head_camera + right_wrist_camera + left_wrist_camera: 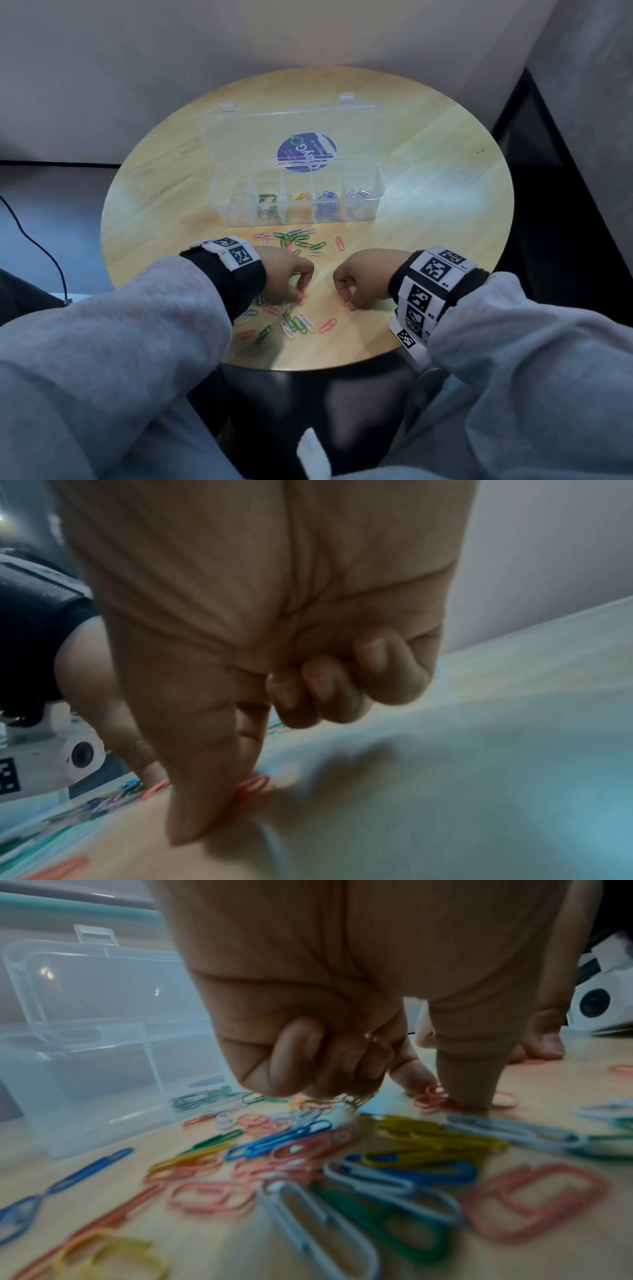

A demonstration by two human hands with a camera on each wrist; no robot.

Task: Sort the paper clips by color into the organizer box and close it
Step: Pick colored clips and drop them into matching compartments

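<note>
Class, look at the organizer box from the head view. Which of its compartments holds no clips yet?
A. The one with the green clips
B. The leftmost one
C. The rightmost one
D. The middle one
B: the box's leftmost compartment shows only clear plastic, while the others hold green clips, yellow, blue and silver ones.

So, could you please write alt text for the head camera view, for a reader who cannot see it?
Two hands, left hand and right hand, each pinch a pink paper clip on a round wooden table strewn with colored paper clips. Behind them stands an open clear organizer box with green, yellow, blue and silver clips sorted into compartments.
</note>
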